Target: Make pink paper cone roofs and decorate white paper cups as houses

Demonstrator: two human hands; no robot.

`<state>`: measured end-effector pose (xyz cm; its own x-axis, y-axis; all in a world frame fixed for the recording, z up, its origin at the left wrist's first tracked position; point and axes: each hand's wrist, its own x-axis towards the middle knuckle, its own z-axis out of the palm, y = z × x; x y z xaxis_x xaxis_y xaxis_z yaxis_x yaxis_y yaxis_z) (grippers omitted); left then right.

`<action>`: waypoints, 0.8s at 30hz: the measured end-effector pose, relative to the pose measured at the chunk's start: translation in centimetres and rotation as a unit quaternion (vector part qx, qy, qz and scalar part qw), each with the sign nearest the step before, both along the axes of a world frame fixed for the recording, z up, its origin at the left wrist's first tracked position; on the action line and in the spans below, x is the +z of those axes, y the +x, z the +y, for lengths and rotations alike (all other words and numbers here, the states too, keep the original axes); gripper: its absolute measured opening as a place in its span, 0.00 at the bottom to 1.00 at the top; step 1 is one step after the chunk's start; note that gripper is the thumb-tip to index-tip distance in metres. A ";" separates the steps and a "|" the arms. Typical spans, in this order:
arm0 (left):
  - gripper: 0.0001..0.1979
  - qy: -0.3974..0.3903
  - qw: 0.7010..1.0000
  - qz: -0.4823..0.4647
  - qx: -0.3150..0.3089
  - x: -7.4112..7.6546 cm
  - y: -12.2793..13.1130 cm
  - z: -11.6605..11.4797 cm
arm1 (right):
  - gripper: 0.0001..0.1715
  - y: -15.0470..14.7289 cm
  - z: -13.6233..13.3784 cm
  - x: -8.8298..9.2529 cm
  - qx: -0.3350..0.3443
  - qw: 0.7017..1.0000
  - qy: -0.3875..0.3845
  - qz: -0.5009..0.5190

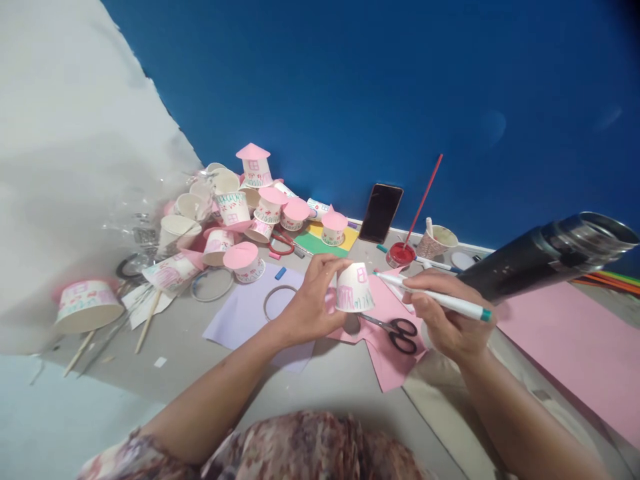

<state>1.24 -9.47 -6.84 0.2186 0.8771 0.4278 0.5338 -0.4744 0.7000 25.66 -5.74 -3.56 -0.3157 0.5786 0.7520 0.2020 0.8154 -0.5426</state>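
Between the thumb and fingers of my left hand (313, 297) is an upside-down white paper cup (356, 288). A pink window, a pink door-like patch and green grass strokes are drawn on its side. My right hand (450, 317) grips a white marker (445, 303) with a green end plug. Its tip points left, close to the cup's upper right side; whether it touches cannot be made out. Under and beside the cup lie pink paper pieces (387, 370) and black-handled scissors (403, 335). Lavender paper (233, 320) with a tape ring lies below my left hand.
Several decorated cups with pink paper roofs (253, 153) crowd the left side. A phone (381, 212) leans on the blue wall, near an open red pot (401, 254) with a red stick. At right, a dark flask (540, 257) slants over pink sheets (575, 347).
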 end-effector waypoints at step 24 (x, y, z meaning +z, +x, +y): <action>0.28 0.146 0.940 0.306 -0.047 -2.9 5.7 4.7 | 0.07 1.2 4.3 -1.4 -0.161 0.986 0.043 0.028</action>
